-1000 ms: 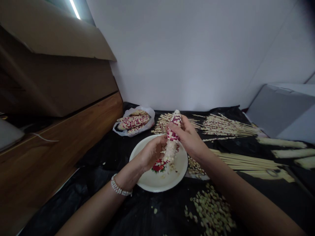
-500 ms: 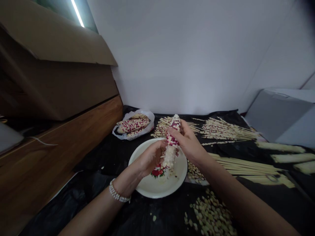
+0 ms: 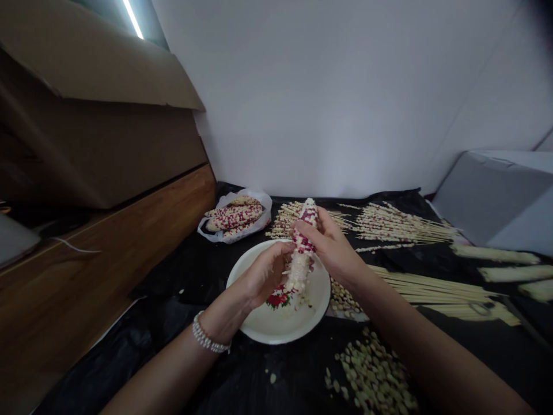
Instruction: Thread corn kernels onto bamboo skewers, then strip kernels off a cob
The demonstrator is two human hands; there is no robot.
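An ear of corn (image 3: 301,266) with white and purple kernels is held upright, slightly tilted, over a white bowl (image 3: 259,329). Its lower part is bare cob; kernels cover the upper part. My right hand (image 3: 332,242) is closed around the upper half, thumb across the front. My left hand (image 3: 265,272) is closed against the cob's left side, some of its fingers hidden behind it. Inside the bowl a red flower print (image 3: 279,297) shows beside a few loose pale bits.
A plastic bag (image 3: 203,228) with several corn ears lies at the back left. Behind and right are skewers threaded with kernels (image 3: 384,223), plain sticks (image 3: 415,286) and pale bare cobs (image 3: 496,254). Loose pale seeds (image 3: 375,374) lie in front. A cardboard box (image 3: 142,155) stands left.
Both hands keep their hold on the ear of corn, with hardly any movement. The whole view has shifted slightly.
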